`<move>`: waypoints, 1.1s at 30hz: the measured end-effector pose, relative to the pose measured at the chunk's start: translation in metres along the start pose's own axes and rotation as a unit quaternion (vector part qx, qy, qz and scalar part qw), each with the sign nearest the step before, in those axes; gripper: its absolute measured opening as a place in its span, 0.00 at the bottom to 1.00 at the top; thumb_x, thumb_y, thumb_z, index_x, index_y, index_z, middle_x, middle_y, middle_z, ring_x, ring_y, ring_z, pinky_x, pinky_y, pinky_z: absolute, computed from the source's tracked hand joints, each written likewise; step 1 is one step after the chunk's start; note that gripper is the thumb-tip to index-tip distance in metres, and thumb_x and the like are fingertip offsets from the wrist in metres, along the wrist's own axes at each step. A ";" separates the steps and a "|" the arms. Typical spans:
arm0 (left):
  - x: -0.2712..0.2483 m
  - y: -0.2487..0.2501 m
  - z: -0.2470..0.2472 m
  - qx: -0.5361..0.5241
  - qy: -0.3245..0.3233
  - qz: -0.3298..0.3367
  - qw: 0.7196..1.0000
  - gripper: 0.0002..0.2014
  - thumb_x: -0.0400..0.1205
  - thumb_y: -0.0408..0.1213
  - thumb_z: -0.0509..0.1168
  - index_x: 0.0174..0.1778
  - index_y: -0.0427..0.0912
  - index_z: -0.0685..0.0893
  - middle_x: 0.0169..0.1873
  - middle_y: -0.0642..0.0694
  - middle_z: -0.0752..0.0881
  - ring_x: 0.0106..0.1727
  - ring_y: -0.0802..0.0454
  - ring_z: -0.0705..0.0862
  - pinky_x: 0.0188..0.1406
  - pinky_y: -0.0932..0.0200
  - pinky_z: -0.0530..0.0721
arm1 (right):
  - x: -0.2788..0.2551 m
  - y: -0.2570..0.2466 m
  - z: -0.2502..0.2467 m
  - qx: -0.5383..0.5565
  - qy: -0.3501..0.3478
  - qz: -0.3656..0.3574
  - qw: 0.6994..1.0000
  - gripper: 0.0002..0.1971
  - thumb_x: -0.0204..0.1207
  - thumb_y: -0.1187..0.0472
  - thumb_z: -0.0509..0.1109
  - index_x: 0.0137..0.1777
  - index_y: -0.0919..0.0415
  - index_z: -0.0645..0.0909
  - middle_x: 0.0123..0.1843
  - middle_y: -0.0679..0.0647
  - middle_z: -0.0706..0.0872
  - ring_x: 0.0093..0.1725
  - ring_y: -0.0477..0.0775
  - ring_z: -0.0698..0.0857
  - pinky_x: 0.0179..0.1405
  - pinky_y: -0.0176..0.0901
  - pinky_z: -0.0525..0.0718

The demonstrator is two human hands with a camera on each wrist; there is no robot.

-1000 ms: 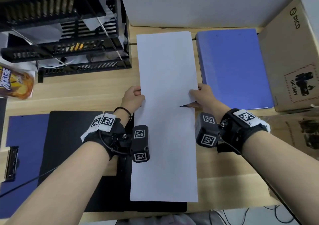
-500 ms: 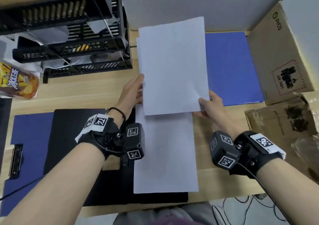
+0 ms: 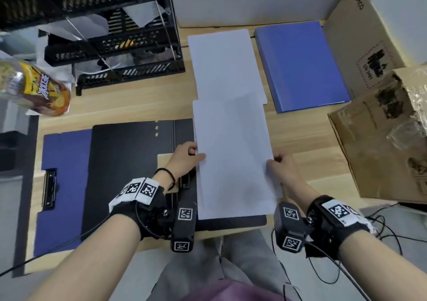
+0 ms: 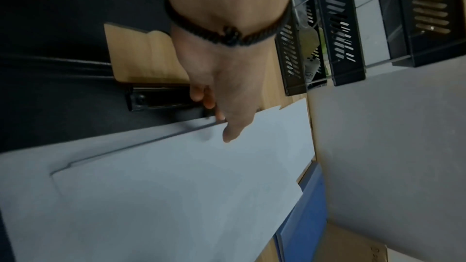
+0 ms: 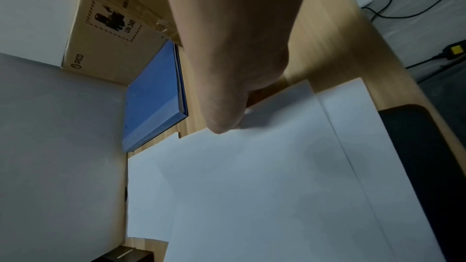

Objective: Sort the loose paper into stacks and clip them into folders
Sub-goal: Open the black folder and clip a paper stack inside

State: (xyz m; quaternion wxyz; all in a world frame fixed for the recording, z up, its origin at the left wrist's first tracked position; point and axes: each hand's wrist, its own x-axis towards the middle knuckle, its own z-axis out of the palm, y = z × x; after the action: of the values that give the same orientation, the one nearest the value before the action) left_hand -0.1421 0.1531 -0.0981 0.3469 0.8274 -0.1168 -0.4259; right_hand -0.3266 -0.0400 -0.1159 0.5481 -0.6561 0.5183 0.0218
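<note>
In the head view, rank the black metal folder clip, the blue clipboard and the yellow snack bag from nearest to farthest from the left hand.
From the left hand:
1. Black metal folder clip, just below the wrist.
2. Blue clipboard, far left.
3. Yellow snack bag, upper left desk edge.

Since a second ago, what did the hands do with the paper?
They lifted sheets off the far pile and brought them toward the person, down onto the near stack on the black folder. The left hand and right hand still pinch the sheets' side edges. The far pile, blue folder, clipboard and boxes stayed put.
</note>
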 end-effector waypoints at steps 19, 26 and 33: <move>0.025 0.014 0.009 -0.025 -0.002 -0.097 0.995 0.08 0.80 0.30 0.61 0.37 0.42 0.69 0.31 0.48 0.69 0.32 0.52 0.67 0.33 0.58 0.64 | 0.030 -0.005 0.009 -0.043 -0.012 0.150 0.988 0.20 0.68 0.57 0.69 0.60 0.64 0.80 0.53 0.59 0.85 0.47 0.60 0.84 0.37 0.42 0.80; 0.014 0.007 0.035 0.015 0.027 -0.095 0.995 0.18 0.81 0.40 0.64 0.65 0.37 0.73 0.72 0.43 0.62 0.72 0.46 0.65 0.67 0.60 0.66 | 0.019 -0.004 0.015 -0.119 0.035 0.129 0.984 0.32 0.71 0.58 0.69 0.72 0.70 0.67 0.70 0.61 0.69 0.64 0.68 0.77 0.61 0.56 0.81; 0.006 0.011 0.043 -0.078 0.020 -0.077 0.994 0.22 0.80 0.34 0.64 0.69 0.33 0.71 0.67 0.39 0.74 0.66 0.42 0.76 0.63 0.53 0.76 | 0.009 0.008 0.016 -0.003 0.036 0.163 0.986 0.30 0.73 0.63 0.70 0.72 0.70 0.61 0.59 0.59 0.76 0.57 0.61 0.79 0.51 0.48 0.79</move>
State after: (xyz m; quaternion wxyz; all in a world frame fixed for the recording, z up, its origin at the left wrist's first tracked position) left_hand -0.1712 0.1216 -0.1118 0.3788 0.8129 -0.0124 -0.4423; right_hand -0.3193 -0.0334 -0.1331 0.5164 -0.5647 0.6377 0.0890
